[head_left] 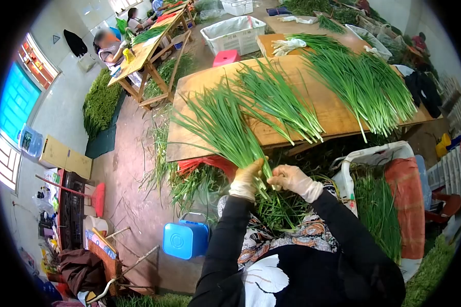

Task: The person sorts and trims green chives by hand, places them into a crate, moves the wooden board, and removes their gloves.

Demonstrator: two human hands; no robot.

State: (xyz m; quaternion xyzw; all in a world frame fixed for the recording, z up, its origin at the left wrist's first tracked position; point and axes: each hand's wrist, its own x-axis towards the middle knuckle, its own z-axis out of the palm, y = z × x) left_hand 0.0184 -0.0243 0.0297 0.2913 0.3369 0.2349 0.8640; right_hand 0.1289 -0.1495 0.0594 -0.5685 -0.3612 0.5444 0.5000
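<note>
My left hand [247, 180], in a pale glove, is wrapped round the stem ends of a bunch of garlic chives [223, 123]. The long green leaves fan out over the near left edge of the wooden table. My right hand [295, 181], also gloved, is pinched at the pale stems just beside the left one; its fingertips partly hide what lies between them. A smaller pile of chives [279, 100] rests on the table ahead. Farther right lies a large pile of chives [363, 84], its white stems towards me.
A white basket [347, 176] with greens and an orange-red cloth [403, 199] stands at my right. A blue lidded bucket [186, 239] sits on the floor at left. Beyond are a pink stool [226, 57], a white crate [233, 36], and people at another table [141, 56].
</note>
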